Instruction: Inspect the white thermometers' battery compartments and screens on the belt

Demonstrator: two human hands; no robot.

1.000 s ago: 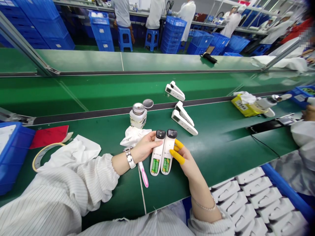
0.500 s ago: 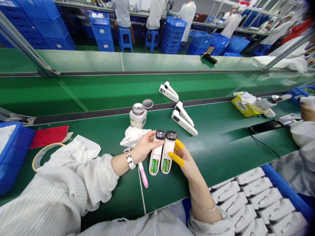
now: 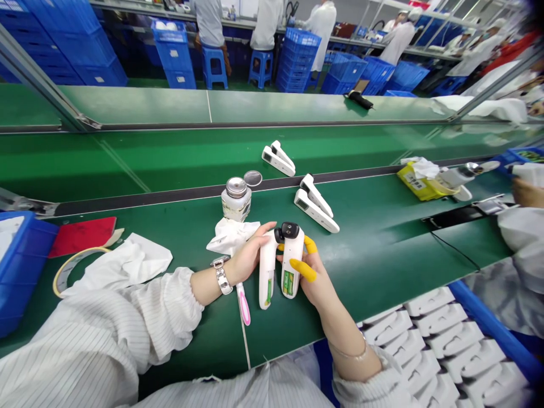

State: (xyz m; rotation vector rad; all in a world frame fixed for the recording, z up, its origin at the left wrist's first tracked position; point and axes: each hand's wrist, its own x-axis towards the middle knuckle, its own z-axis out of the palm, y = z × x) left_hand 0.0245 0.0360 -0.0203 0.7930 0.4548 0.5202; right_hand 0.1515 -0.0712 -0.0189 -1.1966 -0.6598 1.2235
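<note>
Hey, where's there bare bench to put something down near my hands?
The widest bare patch of green bench lies between your right hand and the yellow box. A smaller one separates the red item from the white bottle. It's crowded around your left hand, with the held device, crumpled cloth and pink-handled tool.

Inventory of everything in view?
Handheld devices: 2, white, black heads, front centre
Batteries: count unclear, green, inside both
V-shaped devices: 2, white, centre and beyond
Bottles: 2, white, centre, right
Cloths: 2, white, centre, left
Slim tool: 1, pink and white, front centre
Tape roll: 1, tan, left
Booklet: 1, red, left
Bin: 1, blue, left edge
Box: 1, yellow, right
Tray: 1, blue, lower right
Parts: many, white, in tray
Crates: many, blue, background
Stools: several, blue, background
Workers: several, mostly white clothing, background, right
Table: 1, green, foreground
Left hand: 1, bare, left device
Right hand: 1, yellow finger covers, right device
</note>
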